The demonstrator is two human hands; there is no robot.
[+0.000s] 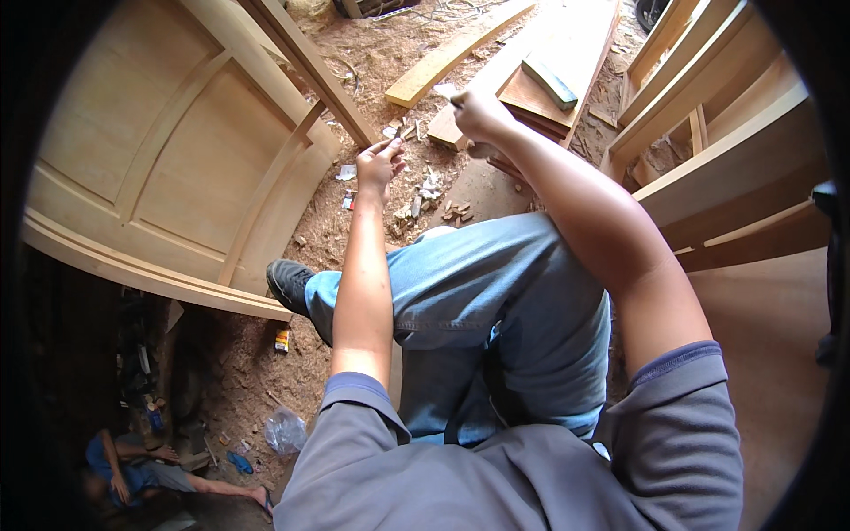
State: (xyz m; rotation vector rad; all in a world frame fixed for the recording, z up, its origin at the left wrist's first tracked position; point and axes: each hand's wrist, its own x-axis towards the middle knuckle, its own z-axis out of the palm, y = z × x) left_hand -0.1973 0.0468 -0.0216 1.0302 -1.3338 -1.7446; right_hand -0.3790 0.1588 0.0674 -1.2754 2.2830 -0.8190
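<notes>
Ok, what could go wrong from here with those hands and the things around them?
The small dark piece pinched in the left hand could slip from the fingertips and be hard to find among the brown wood shavings on the ground. The black shoe sits close by the large, pale, panelled wooden piece, so shifting that leg might knock or scuff it.

1 wide fisheye view, from the left of 2 cameras worn side by side on the head, looks steeply down and forward over the person's own lap (496, 288). The shirt (505, 482) is nearest, filling 6 o'clock. Beyond the lap, the left hand (376, 168) shows at 11 o'clock and the right hand (482, 119) at 1, farther off. Toward the rim, straight edges bend, as on the wooden panel (195, 186) at 10.
</notes>
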